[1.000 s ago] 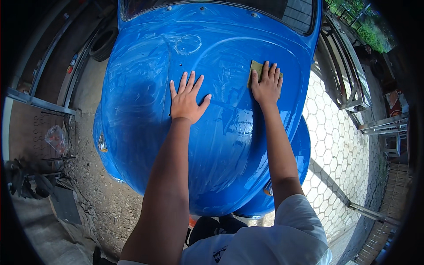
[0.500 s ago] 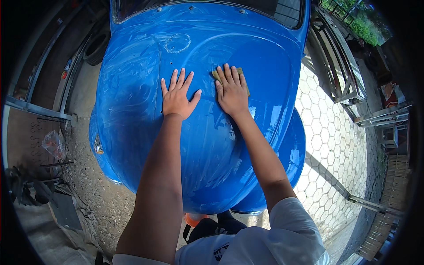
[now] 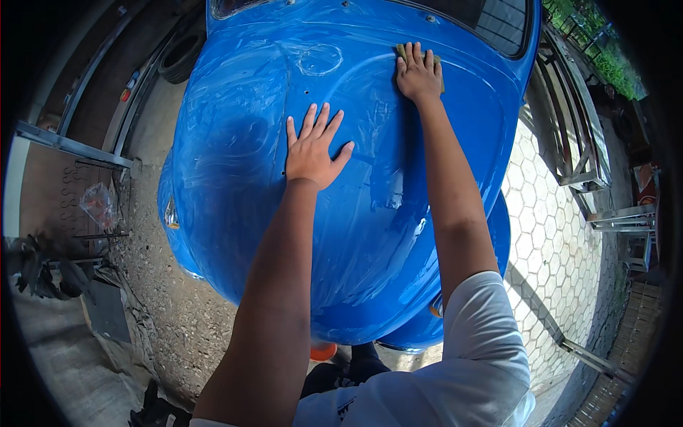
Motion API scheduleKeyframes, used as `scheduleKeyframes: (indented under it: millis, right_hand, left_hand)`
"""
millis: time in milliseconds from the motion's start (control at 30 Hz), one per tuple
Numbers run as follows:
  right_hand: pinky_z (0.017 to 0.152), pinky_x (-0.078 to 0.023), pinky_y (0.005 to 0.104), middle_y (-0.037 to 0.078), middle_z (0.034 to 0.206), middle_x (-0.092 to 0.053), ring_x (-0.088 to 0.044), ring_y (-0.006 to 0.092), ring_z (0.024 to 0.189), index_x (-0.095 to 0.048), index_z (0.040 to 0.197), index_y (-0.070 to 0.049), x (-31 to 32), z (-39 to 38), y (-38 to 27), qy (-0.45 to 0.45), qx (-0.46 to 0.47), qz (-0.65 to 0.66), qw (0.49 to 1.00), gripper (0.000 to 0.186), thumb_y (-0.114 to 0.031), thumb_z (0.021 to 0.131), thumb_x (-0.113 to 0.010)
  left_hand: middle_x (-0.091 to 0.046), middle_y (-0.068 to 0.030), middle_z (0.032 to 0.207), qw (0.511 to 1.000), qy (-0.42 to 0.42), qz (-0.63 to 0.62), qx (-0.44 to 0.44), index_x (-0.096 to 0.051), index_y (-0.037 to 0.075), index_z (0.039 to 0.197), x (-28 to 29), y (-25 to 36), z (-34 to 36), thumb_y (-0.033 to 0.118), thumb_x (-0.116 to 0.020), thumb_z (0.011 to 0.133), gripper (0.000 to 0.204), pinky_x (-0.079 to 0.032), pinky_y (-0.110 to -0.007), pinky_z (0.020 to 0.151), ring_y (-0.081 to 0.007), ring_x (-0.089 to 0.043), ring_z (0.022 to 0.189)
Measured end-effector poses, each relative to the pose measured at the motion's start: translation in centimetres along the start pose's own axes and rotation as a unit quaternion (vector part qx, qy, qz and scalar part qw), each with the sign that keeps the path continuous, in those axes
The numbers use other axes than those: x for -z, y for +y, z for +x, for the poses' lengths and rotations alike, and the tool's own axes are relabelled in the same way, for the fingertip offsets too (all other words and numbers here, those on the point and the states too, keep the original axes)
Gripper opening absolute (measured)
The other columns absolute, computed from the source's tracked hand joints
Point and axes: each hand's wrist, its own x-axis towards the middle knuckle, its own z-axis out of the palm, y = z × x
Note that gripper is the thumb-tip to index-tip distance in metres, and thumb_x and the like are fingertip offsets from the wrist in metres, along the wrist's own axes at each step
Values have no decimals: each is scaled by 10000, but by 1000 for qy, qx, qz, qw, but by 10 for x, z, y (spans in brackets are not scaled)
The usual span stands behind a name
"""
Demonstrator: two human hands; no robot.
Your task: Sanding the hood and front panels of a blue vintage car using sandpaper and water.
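Note:
My left hand (image 3: 316,149) lies open on the blue car bonnet (image 3: 235,185), fingers spread, holding nothing, just beside a seam with small holes. My right hand (image 3: 420,75) is farther forward, near the upper edge of the bonnet below the windscreen (image 3: 487,25), pressing a folded olive-yellow cloth or pad (image 3: 439,68) to the paint with fingers laid over it. Pale streaky film covers much of the bonnet's left and middle; the right side looks glossier, with reflections. An oval smear (image 3: 320,60) shows near the top.
A tyre (image 3: 178,60) lies at the upper left beside railed panels. Metal frames (image 3: 576,121) and greenery stand at the right, above hexagonal paving (image 3: 541,220). An orange object (image 3: 324,350) is under the car's front. Dark cloths and a grey sheet (image 3: 57,349) lie at lower left.
My right hand moved left across the bonnet, then up toward the windscreen with the cloth. My left hand keeps about the same spot on the paint. The view has shifted slightly.

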Motion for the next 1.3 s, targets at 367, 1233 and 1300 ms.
scheduleKeyframes:
  millis: [367,1233,1300]
  right_hand:
    - [1273,-182,518,29,1681,-341,-266,318,1562,-358,1622,-218,32,-103,0,4,146,96,985,555,-427,1113,-289]
    - [1271,-177,535,8,1700,-295,-236,294,1574,-320,1636,-218,26,-148,-102,9,56,48,997,571,-422,1103,-290]
    - [1271,-173,534,6,1696,-306,-240,291,1572,-330,1633,-218,39,-192,-112,15,32,31,999,567,-418,1103,-296]
  left_hand:
    - [-314,-34,1689,1000,-6,6,-2,-394,295,1599,6,-14,-9,559,-395,1060,600,-46,-573,1288,-251,-194,1586]
    - [-262,-59,1711,1000,13,-12,-24,-357,217,1618,-11,-17,-4,480,-307,1085,596,-37,-620,1265,-277,-129,1601]
    - [-259,-60,1712,999,8,-26,-33,-362,206,1616,-11,-17,0,471,-315,1082,598,-29,-620,1264,-274,-123,1602]
